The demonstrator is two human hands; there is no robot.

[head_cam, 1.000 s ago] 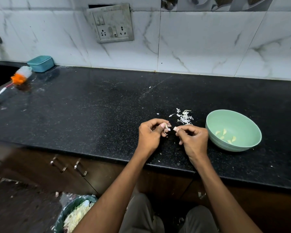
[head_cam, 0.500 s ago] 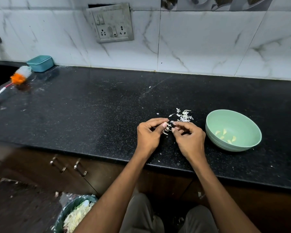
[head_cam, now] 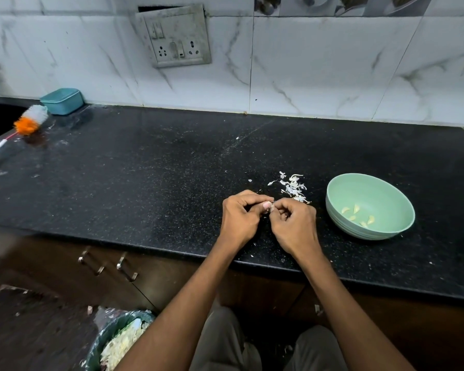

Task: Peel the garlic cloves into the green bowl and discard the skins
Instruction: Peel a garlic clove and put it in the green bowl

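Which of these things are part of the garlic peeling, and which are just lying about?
In use: clove pinched by left hand and right hand; bowl; skins; bin.
Lying about: brush; blue box.

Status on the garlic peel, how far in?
Done: several peeled cloves lie in the green bowl. In hand: the left hand and right hand together pinch one garlic clove between the fingertips; how much skin is off it is too small to tell. Left: that clove goes in the bowl, and the pile of skins on the counter needs discarding.
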